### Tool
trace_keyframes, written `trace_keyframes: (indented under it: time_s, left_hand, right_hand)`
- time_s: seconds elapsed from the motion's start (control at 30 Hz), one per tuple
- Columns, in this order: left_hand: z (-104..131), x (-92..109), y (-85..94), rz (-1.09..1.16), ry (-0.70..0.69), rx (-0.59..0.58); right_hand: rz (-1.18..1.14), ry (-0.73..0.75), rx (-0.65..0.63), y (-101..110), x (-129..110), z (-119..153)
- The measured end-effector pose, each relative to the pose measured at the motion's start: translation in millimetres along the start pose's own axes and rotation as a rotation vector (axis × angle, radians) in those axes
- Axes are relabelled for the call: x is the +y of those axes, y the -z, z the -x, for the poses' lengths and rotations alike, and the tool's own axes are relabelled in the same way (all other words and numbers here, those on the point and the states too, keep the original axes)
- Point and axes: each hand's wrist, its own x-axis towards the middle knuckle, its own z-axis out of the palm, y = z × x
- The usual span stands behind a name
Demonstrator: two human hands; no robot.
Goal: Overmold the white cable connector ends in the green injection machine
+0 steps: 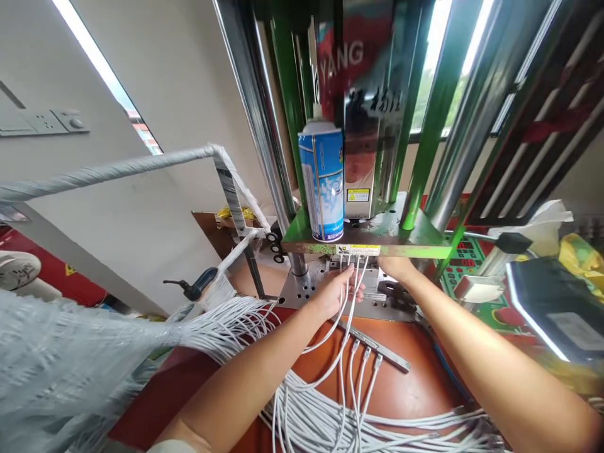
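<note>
My left hand (334,293) is at the front of a green-framed press (401,253), palm up, its fingers curled around several thin white cables (352,313). The upper ends of these cables run under the press's green plate, where their tips are hidden. My right hand (392,267) reaches under the same plate from the right; its fingers are hidden there. A slim metal bar (384,354) lies on the reddish-brown tabletop (401,393) below my hands, with several cable plugs (367,353) set along it.
A blue spray can (323,182) stands on the green plate. Bundled white cables (311,409) cover the table's front, and more hang over a wrapped rail (141,165) at left. A control panel (465,255) and a dark box (557,308) sit at right.
</note>
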Motion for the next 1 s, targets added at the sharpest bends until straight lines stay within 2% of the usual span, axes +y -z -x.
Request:
trace_keyframes:
  time_s: [0.07, 0.13, 0.2, 0.3, 0.37, 0.47, 0.57, 0.63, 0.73, 0.83, 0.93, 1.0]
  left_hand:
    - [8.6, 12.0, -7.6, 0.007, -0.020, -0.011]
    - [29.6, 21.4, -17.2, 0.029, -0.009, -0.051]
    - [60.9, 24.0, -26.9, 0.052, 0.060, -0.120]
    - [111.5, 15.1, -37.8, 0.042, 0.173, -0.178]
    - [137.0, 4.7, -41.1, 0.035, 0.190, -0.129]
    - [158.1, -9.9, -43.6, 0.053, 0.194, -0.005]
    - [170.8, -17.7, -50.1, 0.052, 0.193, 0.075]
    - [180.6, -17.5, -56.7, 0.054, 0.183, 0.068]
    - [194.6, -10.3, -62.9, -0.006, 0.149, -0.009]
    - [201.2, -0.1, -60.2, -0.114, 0.087, -0.089]
    - [200.5, 5.5, -53.2, -0.183, 0.021, -0.162]
    - [198.5, 5.4, -49.3, -0.206, -0.006, -0.203]
  right_hand:
    - [-0.034, 0.000, 0.062, 3.0, -5.0, 12.8]
    - [-0.071, 0.004, 0.114, 4.2, -8.4, 35.2]
    - [-0.102, 0.011, 0.141, 4.6, -11.2, 66.2]
    - [-0.103, 0.016, 0.147, 5.8, -17.7, 118.8]
    - [-0.061, -0.008, 0.156, 6.9, -24.9, 149.2]
    - [0.022, -0.058, 0.160, 7.4, -36.0, 176.7]
    - [0.077, -0.086, 0.140, 7.4, -37.9, 181.9]
    - [0.091, -0.118, 0.125, 8.2, -31.3, 179.2]
    - [0.049, -0.124, 0.054, 9.7, -15.0, 177.6]
    - [-0.024, -0.083, -0.021, 9.5, -4.0, 182.4]
    - [-0.108, -0.076, -0.032, 12.5, -6.4, 185.9]
    - [-0.203, -0.075, -0.041, 19.8, -16.1, 185.0]
